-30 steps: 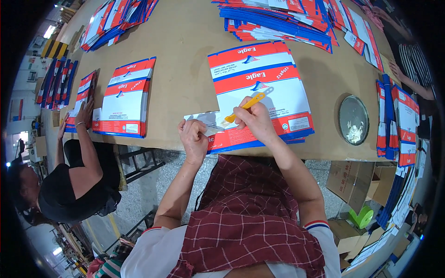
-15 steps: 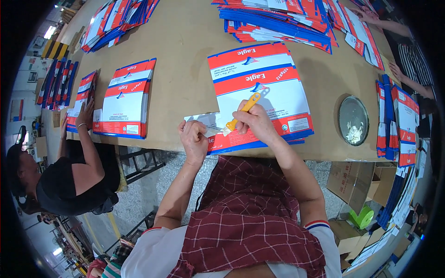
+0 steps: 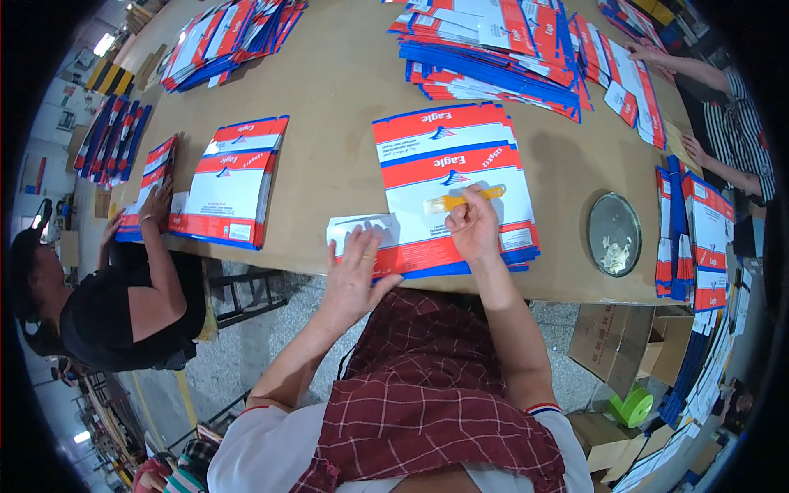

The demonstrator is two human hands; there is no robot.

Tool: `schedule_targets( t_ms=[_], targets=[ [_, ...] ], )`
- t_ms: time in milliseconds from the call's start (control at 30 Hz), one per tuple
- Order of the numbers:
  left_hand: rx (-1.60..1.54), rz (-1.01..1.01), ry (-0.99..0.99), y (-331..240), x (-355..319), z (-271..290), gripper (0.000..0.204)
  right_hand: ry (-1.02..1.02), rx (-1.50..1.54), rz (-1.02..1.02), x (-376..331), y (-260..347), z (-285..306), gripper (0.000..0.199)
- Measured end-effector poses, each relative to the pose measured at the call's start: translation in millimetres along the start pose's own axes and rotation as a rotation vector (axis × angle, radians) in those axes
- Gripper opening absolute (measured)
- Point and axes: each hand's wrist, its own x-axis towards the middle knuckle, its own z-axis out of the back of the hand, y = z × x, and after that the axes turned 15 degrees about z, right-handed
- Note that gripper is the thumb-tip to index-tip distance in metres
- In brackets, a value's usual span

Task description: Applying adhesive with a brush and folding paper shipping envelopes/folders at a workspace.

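In front of me lies a small stack of flat printed cartons, red, white and blue. My left hand rests with fingers stretched over the stack's near left corner, on a white flap that juts out to the left. My right hand is closed around a yellow-handled brush, held over the right half of the top carton. The pale bristles point left. To the right sits a round shallow dish with lumps of whitish paste in it.
Another carton stack lies to my left, beside a seated co-worker. Large carton piles fill the table's far side. More bundles stand at the right edge, near another person's hands. Open cardboard boxes sit below, right.
My left hand has gone from curled at the flap to spread flat on it. The brush has risen off the flap and swung right, its handle now nearly level. The view has shifted slightly.
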Motion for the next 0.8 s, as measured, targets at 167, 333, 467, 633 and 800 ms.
schedule_targets(
  t_ms=[167,333,467,633,800],
  targets=[
    [0.175,-0.026,0.071,4.9,6.7,-29.3,0.082,-0.057,0.028,0.022,7.2,-6.2,-1.6,0.006],
    [0.193,0.017,0.230,-3.4,18.0,-10.3,0.083,-0.013,0.015,0.023,9.4,-2.4,-4.0,0.006],
    [0.102,-0.114,0.224,10.8,35.9,2.3,0.066,-0.093,0.074,0.033,8.8,-6.0,5.1,0.004],
    [-0.051,-0.112,0.088,-26.1,158.7,16.0,0.033,-0.077,0.208,0.064,-6.3,17.1,-1.6,0.005],
    [-0.034,-0.455,-0.381,-123.3,294.6,-2.4,0.052,0.008,0.232,0.132,-43.2,53.8,-14.3,0.011]
  ],
)
